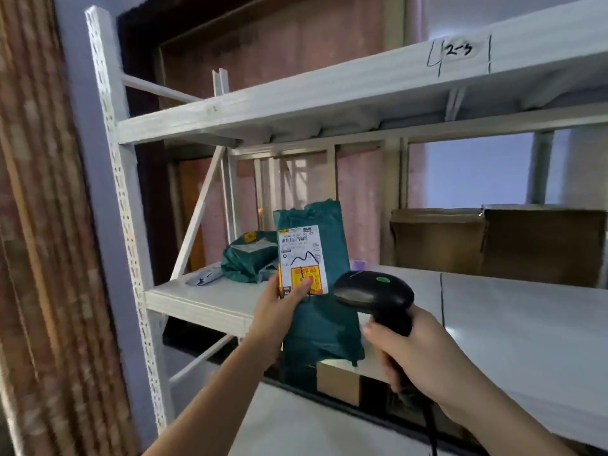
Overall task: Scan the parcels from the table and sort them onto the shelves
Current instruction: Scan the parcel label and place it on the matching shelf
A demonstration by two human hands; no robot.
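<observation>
My left hand [279, 311] grips a dark green parcel bag [324, 311] upright in front of the white shelf [197, 301], thumb pressed on the lower part of its white shipping label [301, 255]. My right hand [418, 350] holds a black barcode scanner [375, 291] by its handle, the scanner's head just right of the label and turned toward the parcel. A cable hangs down from the scanner handle. Another green parcel bag [246, 258] lies on the middle shelf behind, beside a small grey packet [205, 276].
Two brown cardboard boxes [493, 241] stand at the back right of the middle shelf. The upper shelf beam [329, 87] carries a handwritten mark. A small cardboard box [339, 381] sits on the lower level. A curtain hangs at the left.
</observation>
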